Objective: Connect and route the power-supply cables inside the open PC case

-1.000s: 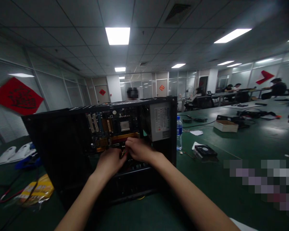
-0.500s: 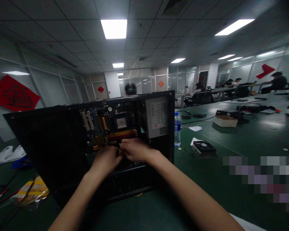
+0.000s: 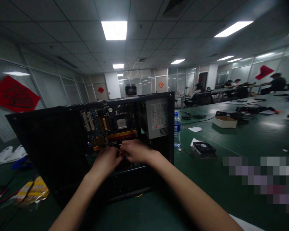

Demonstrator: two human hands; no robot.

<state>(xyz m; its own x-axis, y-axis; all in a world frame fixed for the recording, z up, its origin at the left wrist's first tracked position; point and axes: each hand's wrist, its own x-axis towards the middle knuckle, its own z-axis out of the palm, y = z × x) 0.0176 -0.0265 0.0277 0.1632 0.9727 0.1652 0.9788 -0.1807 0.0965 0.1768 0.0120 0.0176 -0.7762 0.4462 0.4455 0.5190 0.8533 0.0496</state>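
Note:
An open black computer case (image 3: 43,144) stands upright in front of me. Inside it are a motherboard (image 3: 110,110) with a bare silver processor (image 3: 121,124) and, at the upper right, a grey power supply (image 3: 156,118). Below the memory slots (image 3: 123,134), my left hand (image 3: 108,158) and my right hand (image 3: 136,150) meet, both with fingers closed in a pinch. A small yellowish bit, perhaps wire, shows between the fingertips; most of it is hidden by my hands.
Right of the case stands a water bottle (image 3: 177,130). Farther right on the green table (image 3: 245,141) lie a black cooling fan (image 3: 204,146) and a small white box (image 3: 225,122). On the left are a yellow packet (image 3: 33,189) and white shoes (image 3: 8,154). People sit in the background.
Both hands stay at the same spot inside the case, with only slight finger movement. The view has shifted a little.

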